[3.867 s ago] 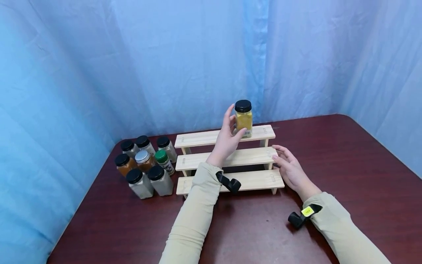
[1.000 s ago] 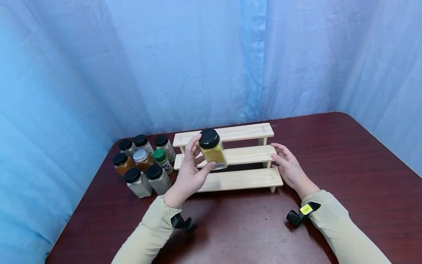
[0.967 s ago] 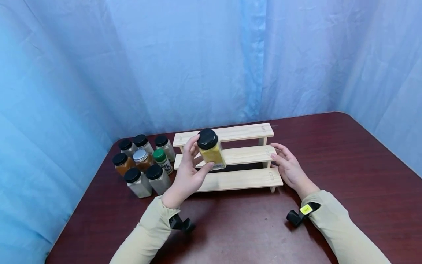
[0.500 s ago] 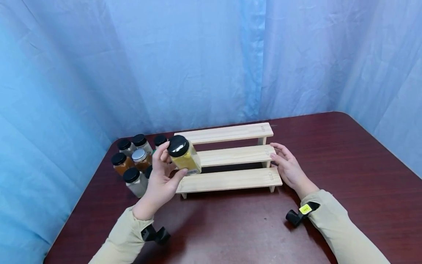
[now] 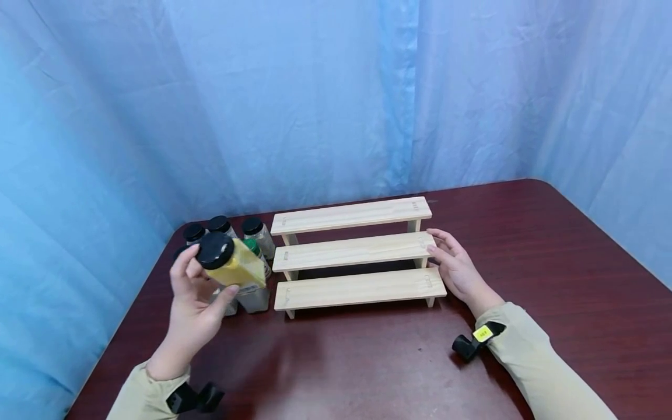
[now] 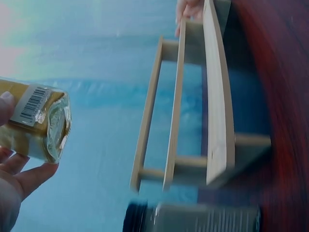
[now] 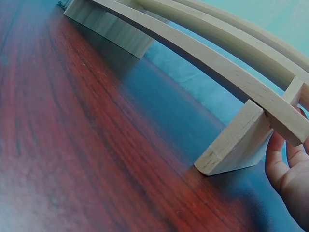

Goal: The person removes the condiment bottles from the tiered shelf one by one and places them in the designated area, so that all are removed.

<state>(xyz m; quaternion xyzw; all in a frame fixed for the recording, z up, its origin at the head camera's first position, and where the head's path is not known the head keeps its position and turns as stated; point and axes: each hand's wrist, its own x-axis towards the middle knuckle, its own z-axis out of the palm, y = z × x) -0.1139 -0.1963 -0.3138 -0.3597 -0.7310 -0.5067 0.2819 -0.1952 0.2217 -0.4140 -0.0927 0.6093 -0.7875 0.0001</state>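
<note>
My left hand (image 5: pixel 191 309) holds a square spice jar (image 5: pixel 240 265) of yellow powder with a black lid, thumb on one side and fingers on the other. The jar is tilted in the air above the other jars at the left; its barcode label and glass base show in the left wrist view. A three-tier wooden rack (image 5: pixel 352 251) stands mid-table with bare shelves. At its right end, my right hand (image 5: pixel 459 274) grips the edge of the middle shelf between thumb and fingers. In the right wrist view, those fingers are partly hidden behind the shelf ends.
Several jars stand left of the rack, partly covered by my left hand and the yellow jar. Among them are a green-lidded jar (image 5: pixel 253 246) and a black-lidded jar (image 5: pixel 253 227). The dark red table (image 5: pixel 357 356) meets blue curtains (image 5: pixel 294 105) behind.
My left hand has carried the yellow jar from above the rack's top shelf leftward and down to over the jar cluster, tilting it. My right hand stays at the rack's right end.
</note>
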